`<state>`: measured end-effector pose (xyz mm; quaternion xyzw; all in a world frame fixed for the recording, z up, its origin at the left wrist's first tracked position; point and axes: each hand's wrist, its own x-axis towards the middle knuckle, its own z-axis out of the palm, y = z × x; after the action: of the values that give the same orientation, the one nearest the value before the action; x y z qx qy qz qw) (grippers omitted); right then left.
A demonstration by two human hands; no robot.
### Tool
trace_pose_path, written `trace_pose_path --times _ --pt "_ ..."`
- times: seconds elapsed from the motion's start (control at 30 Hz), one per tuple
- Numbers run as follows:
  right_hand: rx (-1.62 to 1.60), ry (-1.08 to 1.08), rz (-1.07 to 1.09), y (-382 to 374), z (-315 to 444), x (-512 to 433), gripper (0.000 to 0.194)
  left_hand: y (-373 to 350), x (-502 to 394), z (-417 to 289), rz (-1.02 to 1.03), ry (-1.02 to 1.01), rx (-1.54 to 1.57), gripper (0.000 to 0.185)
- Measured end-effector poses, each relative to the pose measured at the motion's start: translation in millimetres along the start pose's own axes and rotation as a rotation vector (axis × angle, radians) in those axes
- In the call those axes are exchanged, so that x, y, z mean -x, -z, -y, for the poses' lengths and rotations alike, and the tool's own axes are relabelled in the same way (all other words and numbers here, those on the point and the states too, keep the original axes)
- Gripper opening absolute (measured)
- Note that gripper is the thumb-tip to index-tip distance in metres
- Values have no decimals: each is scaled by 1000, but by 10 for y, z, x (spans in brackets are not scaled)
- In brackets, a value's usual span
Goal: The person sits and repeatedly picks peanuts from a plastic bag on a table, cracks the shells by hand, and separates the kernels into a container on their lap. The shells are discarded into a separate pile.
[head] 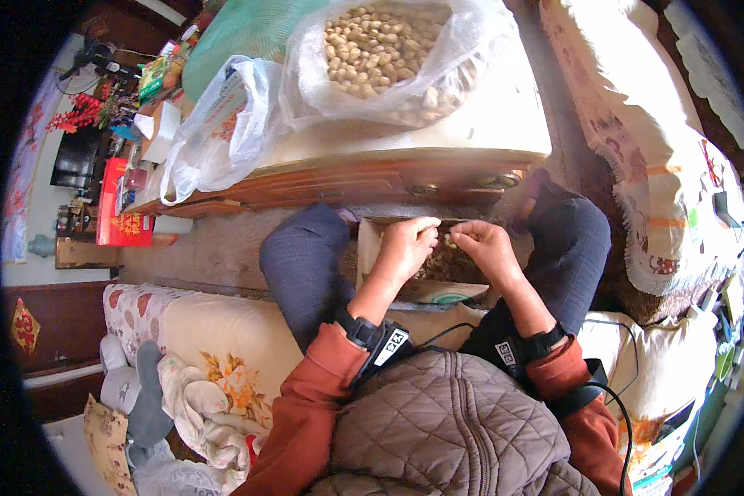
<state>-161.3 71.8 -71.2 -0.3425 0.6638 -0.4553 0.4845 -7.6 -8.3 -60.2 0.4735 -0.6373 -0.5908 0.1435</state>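
Note:
My left hand [407, 247] is over a cardboard box [368, 245] on the floor between my knees. Its thumb and fingers are drawn together; a pale spot shows at the tips, too small to tell whether it is held. Just to the right, my right hand [485, 245] pinches a pale peanut [449, 240] at its fingertips. The hands are close together but apart. Below them, brown peanut shells [443, 266] lie in the box, partly hidden by my hands. A translucent plastic bag [313, 80] full of unshelled peanuts [378, 49] stands open on the table ahead.
The wooden table [347, 180] has its edge just beyond the box. A white plastic bag [217, 136] and a green mesh cover [242, 37] are on it. A red box [115, 204] is at left. Covered seating [651, 186] stands at right. Black cables [623, 421] run by my right arm.

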Motion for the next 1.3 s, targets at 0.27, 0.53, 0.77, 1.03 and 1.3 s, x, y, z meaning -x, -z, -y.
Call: trace_pose_path --times 0.27,0.53,0.77,1.03,1.3 --pt "-615 -245 215 98 105 43 27 1068 267 -699 -419 -265 416 22" --pt "-1152 -313 381 -4 170 -4 43 2926 -141 -864 -900 -462 78 32" --pt "-1369 -219 513 2 175 -25 51 2425 -67 -909 -805 -665 31 37" --pt "-1400 -200 562 16 171 -14 54 295 391 -814 -1 -606 -168 15" --pt "-1310 -229 474 47 147 32 52 24 160 -520 -18 -652 -493 15"
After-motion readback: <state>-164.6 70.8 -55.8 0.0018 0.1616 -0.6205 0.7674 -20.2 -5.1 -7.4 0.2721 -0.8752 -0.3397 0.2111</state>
